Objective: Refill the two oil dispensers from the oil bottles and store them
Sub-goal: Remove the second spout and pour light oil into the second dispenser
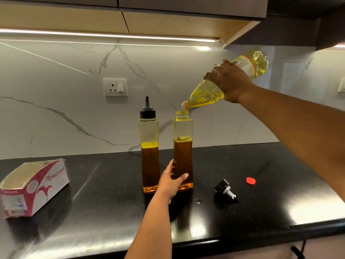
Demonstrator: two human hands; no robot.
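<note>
Head view: right hand [230,81] in the upper right of the frame grasps a tilted oil bottle [224,85], its mouth just above the open neck of the uncapped dispenser [183,152] at centre, which the left hand [172,181] grips low on its body, fingers curled round it on the black bench [93,212]. Capped dispenser [150,152] stands just left, touching or nearly so; black spout cap [225,189] and red cap [250,180] lie lower right, tissue box [33,187] at far left.

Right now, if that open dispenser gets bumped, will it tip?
Probably, if let go: the open dispenser is tall on a narrow base. The left hand gripping low should steady it. Uncapped, any tip would likely spill oil onto the black counter.
</note>
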